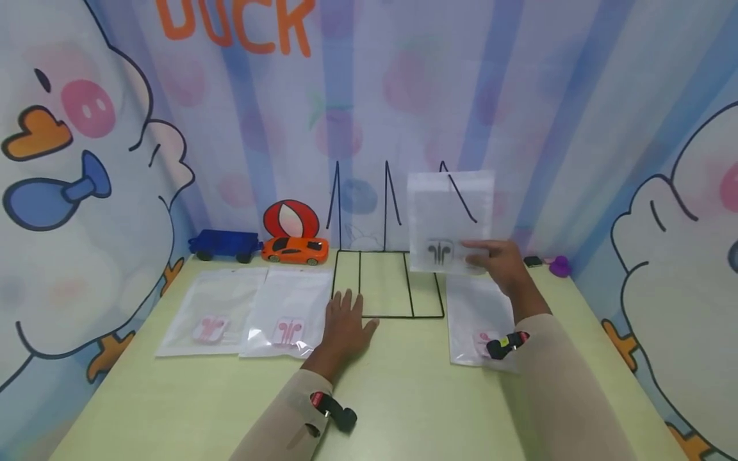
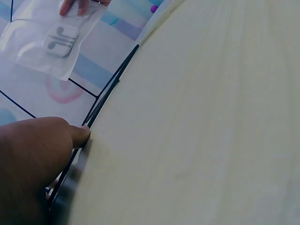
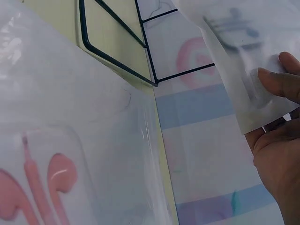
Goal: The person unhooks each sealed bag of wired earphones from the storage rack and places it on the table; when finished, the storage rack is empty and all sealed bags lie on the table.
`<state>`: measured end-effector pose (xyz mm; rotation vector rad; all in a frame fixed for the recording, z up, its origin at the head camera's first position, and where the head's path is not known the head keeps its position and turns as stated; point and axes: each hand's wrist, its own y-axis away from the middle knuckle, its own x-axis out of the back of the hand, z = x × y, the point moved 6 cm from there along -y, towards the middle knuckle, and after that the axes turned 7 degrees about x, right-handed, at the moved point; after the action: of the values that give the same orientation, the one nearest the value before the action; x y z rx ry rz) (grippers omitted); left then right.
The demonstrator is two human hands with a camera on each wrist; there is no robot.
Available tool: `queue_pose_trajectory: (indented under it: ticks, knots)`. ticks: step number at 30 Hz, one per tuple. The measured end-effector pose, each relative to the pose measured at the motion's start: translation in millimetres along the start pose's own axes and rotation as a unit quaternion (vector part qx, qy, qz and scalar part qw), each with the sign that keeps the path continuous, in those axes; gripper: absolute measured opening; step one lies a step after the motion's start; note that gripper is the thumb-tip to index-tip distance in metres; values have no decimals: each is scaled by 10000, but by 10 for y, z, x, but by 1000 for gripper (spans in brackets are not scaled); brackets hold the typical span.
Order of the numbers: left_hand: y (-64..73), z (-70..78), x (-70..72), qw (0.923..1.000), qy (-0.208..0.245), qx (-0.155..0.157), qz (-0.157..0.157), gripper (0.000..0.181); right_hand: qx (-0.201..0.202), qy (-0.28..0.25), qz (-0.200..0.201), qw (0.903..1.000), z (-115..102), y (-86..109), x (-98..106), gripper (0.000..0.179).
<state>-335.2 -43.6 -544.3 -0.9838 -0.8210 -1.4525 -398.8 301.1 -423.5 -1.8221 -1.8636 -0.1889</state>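
Note:
My right hand [image 1: 498, 262] pinches the lower right part of a white translucent pouch [image 1: 450, 205] showing a black earphone picture. The pouch is upright at the rightmost prong of a black wire rack [image 1: 399, 316], with that prong showing in front of its upper half. In the right wrist view, the thumb and fingers [image 3: 281, 86] lie on both sides of the pouch's edge. My left hand [image 1: 343, 330] rests with spread fingers at the rack base's front left; its thumb [image 2: 80, 136] is by the base wire in the left wrist view.
Two pouches with pink earphone pictures, the outer pouch [image 1: 210, 288] and the inner pouch [image 1: 288, 288], lie left of the rack. Another pink-earphone pouch [image 1: 475, 307] lies right. Behind are a blue toy wagon [image 1: 225, 244], an orange toy car [image 1: 295, 250] and a purple object [image 1: 560, 266].

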Motion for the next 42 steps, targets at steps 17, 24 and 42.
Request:
queue_pose_trajectory:
  ticks: [17,24,42]
  knots:
    - [13,8,11,9999,32,100,-86,76,648,296,-156,9973,-111,403,123,43]
    - [-5,-8,-19,9998,20,133,-133,77,716,318,-216,9967,-155,634,178,40]
    - [-37,-27,-60,9998,21,150,-137,78,893,275,-210,9954,-188,1136,263,37]
